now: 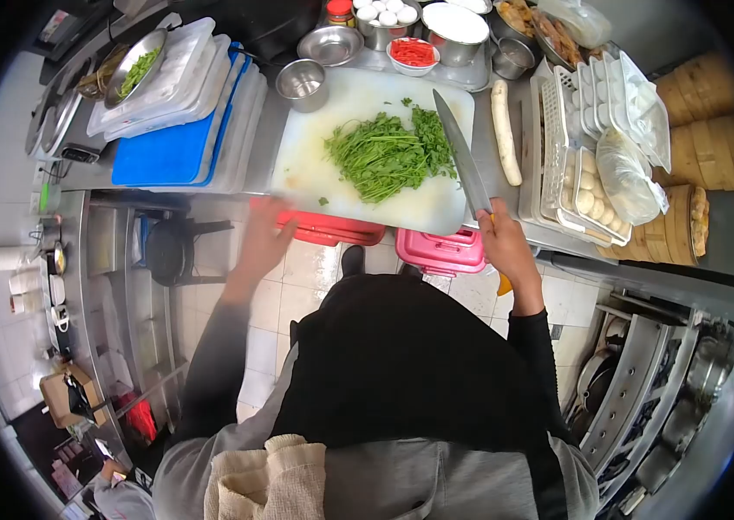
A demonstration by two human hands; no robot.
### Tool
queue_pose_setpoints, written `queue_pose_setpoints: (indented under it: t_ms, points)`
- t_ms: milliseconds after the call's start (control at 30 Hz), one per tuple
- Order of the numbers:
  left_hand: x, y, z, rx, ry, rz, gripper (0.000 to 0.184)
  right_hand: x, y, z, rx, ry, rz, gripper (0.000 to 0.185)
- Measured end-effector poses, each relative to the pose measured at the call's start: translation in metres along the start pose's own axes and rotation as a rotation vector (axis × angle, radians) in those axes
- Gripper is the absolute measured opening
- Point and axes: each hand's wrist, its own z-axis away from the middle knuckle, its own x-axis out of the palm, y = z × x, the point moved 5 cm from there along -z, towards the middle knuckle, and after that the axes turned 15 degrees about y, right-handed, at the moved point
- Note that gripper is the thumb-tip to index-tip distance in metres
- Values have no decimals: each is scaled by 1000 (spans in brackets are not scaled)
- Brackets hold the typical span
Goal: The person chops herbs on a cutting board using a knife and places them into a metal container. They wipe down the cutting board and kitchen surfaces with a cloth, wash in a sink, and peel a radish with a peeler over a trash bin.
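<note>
My right hand (507, 246) is wrapped round the handle of a large kitchen knife (460, 146). Its long blade points away from me over the right side of a white cutting board (306, 160). Left of the blade lies a pile of chopped green herbs with thin stems (384, 154), with a few loose leaves around it. My left hand (268, 234), somewhat blurred, is near the board's front left corner, above a red plastic container (332, 227). Its thumb and fingers are apart and nothing shows in them.
Behind the board stand a metal cup (303, 84), a bowl of red strips (413, 55) and a pot of eggs (386, 33). A long pale root (505, 130) lies to the right, beside a white basket (549, 147). Stacked lidded trays with a blue one (167, 149) sit left.
</note>
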Motion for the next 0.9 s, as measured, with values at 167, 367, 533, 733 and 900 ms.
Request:
queue_pose_setpoints:
  t_ms: [167, 367, 533, 733, 900]
  points:
    - [91, 36, -131, -58, -23, 242, 14, 14, -7, 8, 66, 9, -12, 25]
    - [146, 31, -169, 246, -301, -54, 19, 17, -10, 24, 191, 33, -20, 26]
    - [122, 38, -163, 203, -357, -109, 23, 22, -6, 29, 25, 128, -17, 22]
    - [120, 63, -142, 209, -132, 28, 69, 29, -46, 5, -90, 53, 267, 20]
    - [158, 78, -123, 215, -170, -109, 79, 36, -74, -6, -174, -53, 474, 16]
